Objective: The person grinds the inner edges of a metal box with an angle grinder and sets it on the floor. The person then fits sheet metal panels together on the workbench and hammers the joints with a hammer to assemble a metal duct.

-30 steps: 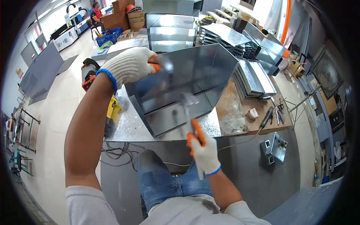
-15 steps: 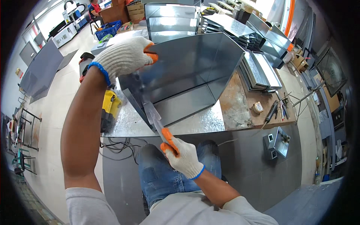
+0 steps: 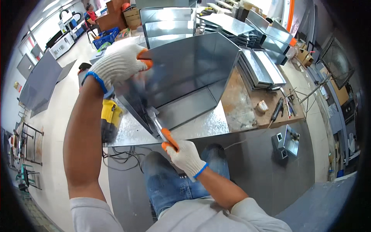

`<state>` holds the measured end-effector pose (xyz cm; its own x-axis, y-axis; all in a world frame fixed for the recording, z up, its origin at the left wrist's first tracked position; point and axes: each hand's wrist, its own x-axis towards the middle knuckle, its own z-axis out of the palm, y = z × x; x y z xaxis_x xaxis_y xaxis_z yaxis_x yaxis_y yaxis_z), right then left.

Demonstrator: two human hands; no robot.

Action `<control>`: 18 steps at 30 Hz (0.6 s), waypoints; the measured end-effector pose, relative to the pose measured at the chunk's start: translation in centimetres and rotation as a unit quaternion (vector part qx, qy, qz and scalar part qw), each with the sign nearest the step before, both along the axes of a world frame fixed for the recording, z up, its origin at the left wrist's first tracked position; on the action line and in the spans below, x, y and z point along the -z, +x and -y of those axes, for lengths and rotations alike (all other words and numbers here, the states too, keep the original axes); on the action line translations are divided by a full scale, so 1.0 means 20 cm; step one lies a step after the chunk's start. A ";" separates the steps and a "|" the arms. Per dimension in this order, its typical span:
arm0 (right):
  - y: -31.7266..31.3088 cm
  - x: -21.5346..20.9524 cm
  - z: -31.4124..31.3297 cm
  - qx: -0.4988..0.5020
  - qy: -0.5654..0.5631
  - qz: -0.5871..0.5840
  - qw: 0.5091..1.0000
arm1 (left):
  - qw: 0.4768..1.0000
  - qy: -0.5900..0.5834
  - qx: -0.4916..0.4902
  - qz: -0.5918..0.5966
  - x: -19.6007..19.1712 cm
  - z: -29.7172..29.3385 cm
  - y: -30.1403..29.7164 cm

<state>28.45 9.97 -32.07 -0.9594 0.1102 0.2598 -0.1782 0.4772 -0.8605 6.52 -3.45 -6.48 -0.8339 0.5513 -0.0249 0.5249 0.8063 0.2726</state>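
A large folded sheet-metal duct piece (image 3: pixel 189 73) stands on the metal-topped workbench (image 3: pixel 201 127) in front of me. My left hand (image 3: pixel 119 63), in a white knit glove with orange fingertips, grips the duct's upper left edge. My right hand (image 3: pixel 185 154), gloved the same way, is closed around the orange handle of a metal hand tool (image 3: pixel 156 121). The tool's jaws sit at the duct's lower left corner, near the bench's front edge.
A yellow and black power tool (image 3: pixel 110 118) hangs at the bench's left. Stacks of flat metal sheets (image 3: pixel 259 71) lie to the right, with small tools (image 3: pixel 280 106) on the wooden bench end. More ducts (image 3: pixel 166 19) stand behind. A person (image 3: pixel 91 13) sits far back left.
My right hand swung the tool from pointing up at the duct's middle to the duct's lower left corner. My left hand kept its grip on the upper edge.
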 end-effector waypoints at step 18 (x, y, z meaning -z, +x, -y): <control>-0.14 0.10 0.01 -0.011 0.064 -0.003 0.998 | 0.999 0.048 0.013 -0.017 0.06 0.00 -0.06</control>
